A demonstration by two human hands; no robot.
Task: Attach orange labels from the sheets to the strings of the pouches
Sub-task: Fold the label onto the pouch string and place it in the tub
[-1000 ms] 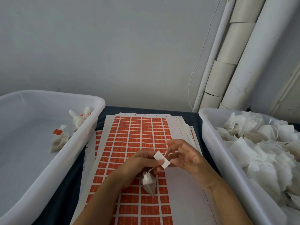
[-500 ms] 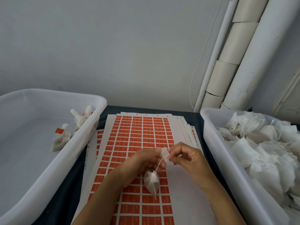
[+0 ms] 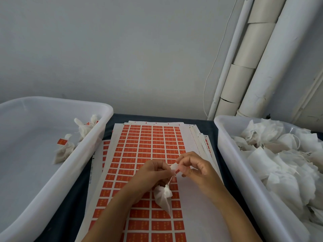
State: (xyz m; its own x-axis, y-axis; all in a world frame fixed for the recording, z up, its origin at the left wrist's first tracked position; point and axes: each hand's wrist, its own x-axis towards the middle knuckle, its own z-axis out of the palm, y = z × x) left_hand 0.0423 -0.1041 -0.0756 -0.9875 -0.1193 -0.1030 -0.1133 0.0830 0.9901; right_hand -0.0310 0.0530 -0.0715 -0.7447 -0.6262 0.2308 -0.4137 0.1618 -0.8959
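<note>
Dark cloth (image 3: 70,203) is covering the table, where the left hand (image 3: 152,173) and right hand (image 3: 194,169), closer together than a second ago, are both pinching a label (image 3: 174,167) now folded smaller over the string (image 3: 169,181), while the pouch (image 3: 163,198) is dangling lower over the sheets (image 3: 150,147). Two white bins are flanking the stacked sheets: the left bin (image 3: 52,180) is holding about three labelled pouches (image 3: 63,151) and the right bin (image 3: 244,180) is holding an uncountable heap (image 3: 283,154), with pipes (image 3: 262,67) leaning against the wall behind.
</note>
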